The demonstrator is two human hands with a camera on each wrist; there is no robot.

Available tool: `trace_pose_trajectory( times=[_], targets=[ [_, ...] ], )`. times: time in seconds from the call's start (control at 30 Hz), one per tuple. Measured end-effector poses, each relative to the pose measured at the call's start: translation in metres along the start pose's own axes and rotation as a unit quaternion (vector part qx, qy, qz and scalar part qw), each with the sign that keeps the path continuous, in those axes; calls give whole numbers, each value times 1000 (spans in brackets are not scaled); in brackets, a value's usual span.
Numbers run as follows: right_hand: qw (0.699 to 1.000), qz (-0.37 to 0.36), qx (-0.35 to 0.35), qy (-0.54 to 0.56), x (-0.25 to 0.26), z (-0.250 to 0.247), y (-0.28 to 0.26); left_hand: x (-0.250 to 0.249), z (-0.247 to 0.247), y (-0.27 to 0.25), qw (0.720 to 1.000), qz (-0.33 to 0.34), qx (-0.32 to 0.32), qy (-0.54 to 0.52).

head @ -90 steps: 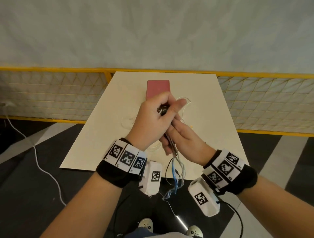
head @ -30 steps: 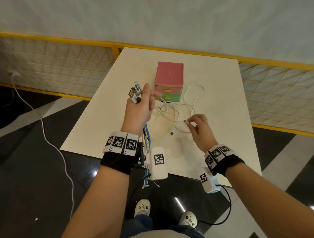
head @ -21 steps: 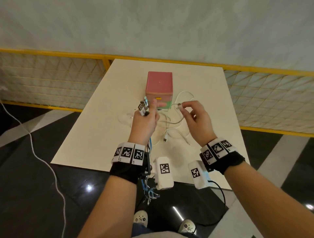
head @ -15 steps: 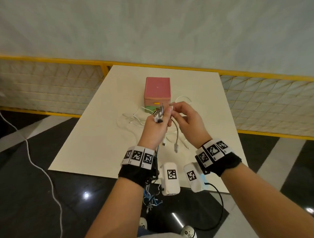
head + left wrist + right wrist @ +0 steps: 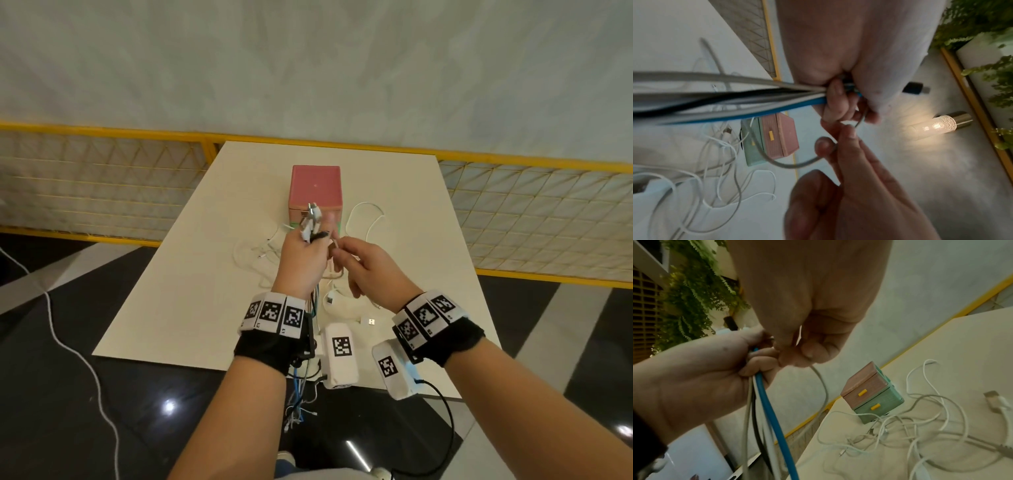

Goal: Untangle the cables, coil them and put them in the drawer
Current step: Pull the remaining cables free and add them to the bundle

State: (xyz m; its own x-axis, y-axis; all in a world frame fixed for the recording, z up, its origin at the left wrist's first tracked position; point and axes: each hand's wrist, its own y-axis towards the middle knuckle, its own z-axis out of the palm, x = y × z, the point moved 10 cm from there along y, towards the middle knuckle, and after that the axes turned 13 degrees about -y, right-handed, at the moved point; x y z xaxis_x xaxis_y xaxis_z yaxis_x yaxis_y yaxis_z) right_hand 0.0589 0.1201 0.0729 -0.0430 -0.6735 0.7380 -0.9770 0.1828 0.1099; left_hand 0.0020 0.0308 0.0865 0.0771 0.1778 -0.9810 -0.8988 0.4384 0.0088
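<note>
The left hand (image 5: 301,260) is clenched round a bundle of cables (image 5: 719,97), white, black and blue. Their plugs (image 5: 312,216) stick up out of the fist at centre frame in the head view, and the long tails hang down past the wrist and off the near edge of the bench (image 5: 191,281). The bundle's long axis therefore runs near vertical through that fist.

The right hand (image 5: 368,265) is hard against it on the right, its thumb and forefinger pinching the end of a grey cable (image 5: 789,164). That cable loops down and away toward the bench.

The coming move turns on this: the pinched end sits just beside the fist, level with its fingers and below the plugs. It probably has to go up and left so its plug lines up with the others. The right hand is the one placed to feed it in, while the left has to loosen without dropping the rest.

More white cables (image 5: 920,426) lie tangled on the bench, in front of and to the right of the drawer box (image 5: 315,192). That box is pink over green, stands at mid-bench beyond both hands, and has both drawers closed. A loose USB plug (image 5: 369,321) lies on the bench between the wrists. Untangling looks only partly done; coiling has not begun.
</note>
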Motion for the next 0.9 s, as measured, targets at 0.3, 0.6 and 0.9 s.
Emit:
trace_pose_trajectory(
  times=[0.3,0.6,0.9],
  targets=[
    [992,16,107,61,-31,22,2,-40,-24,8,981,59,-18,-186],
    [993,78,62,-60,-89,-11,4,-101,-78,-5,982,116,-69,-133],
    [969,-132,-51,-204,41,-64,25,-56,-5,-13,986,29,104,128]
  ],
)
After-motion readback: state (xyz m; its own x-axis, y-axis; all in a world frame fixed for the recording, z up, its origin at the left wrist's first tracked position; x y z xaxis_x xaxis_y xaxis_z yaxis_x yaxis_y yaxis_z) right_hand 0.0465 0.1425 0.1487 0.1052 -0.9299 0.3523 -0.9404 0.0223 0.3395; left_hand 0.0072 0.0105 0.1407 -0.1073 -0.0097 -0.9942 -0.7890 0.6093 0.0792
